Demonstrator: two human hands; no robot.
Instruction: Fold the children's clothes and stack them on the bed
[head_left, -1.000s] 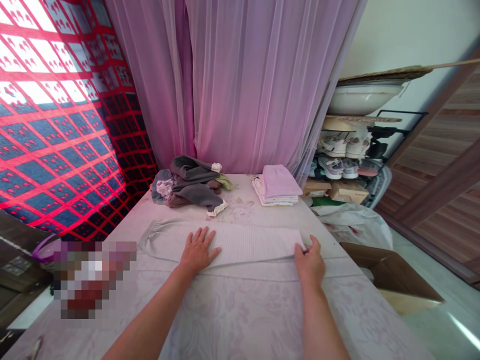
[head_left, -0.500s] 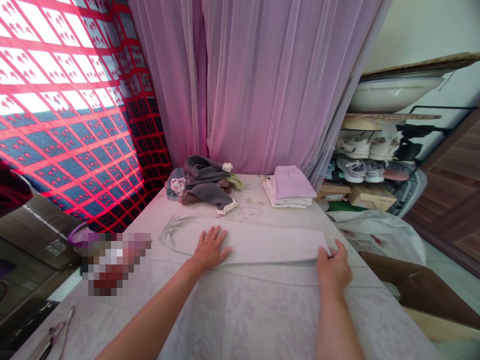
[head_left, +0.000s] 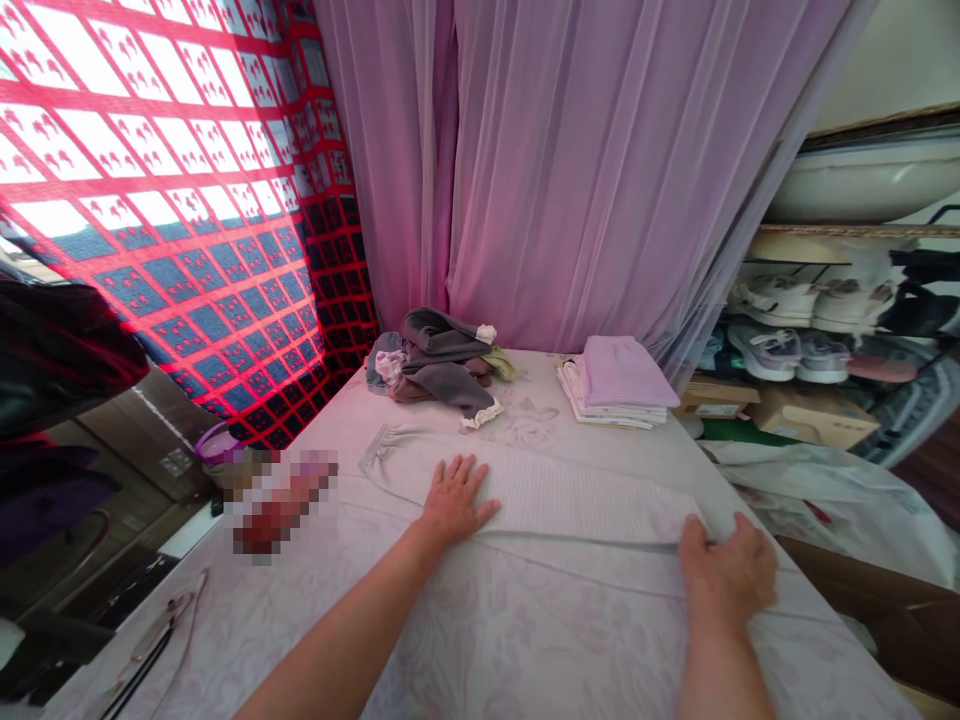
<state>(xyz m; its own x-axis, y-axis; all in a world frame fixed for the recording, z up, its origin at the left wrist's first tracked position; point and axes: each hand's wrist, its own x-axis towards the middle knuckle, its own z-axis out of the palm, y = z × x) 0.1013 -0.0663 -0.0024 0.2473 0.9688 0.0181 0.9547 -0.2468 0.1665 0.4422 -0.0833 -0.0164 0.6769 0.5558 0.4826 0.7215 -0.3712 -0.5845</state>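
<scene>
A pale, fine-ribbed pair of trousers (head_left: 570,490) lies flat on the table, folded lengthwise into a long strip. Its gathered waist end points left and its leg end points right. My left hand (head_left: 454,500) rests flat on its left half, fingers spread. Beside the leg end is my right hand (head_left: 727,565), thumb and fingers apart, the thumb at the fabric's edge. Behind the trousers sits a rumpled heap of dark clothes (head_left: 439,365) with cream frills. To its right stands a neat stack of folded clothes (head_left: 622,375), lilac on top.
A floral cloth covers the table (head_left: 555,640). Glasses (head_left: 161,635) lie at its near left, and a pixelated patch hides something farther up. Lilac curtains (head_left: 585,170) hang behind. A shoe rack with sneakers (head_left: 780,345) and a cardboard box (head_left: 885,600) stand to the right.
My right hand has loosened from the trousers' leg end, its thumb and fingers now apart. My left hand stays flat on the fabric. The view has swung left.
</scene>
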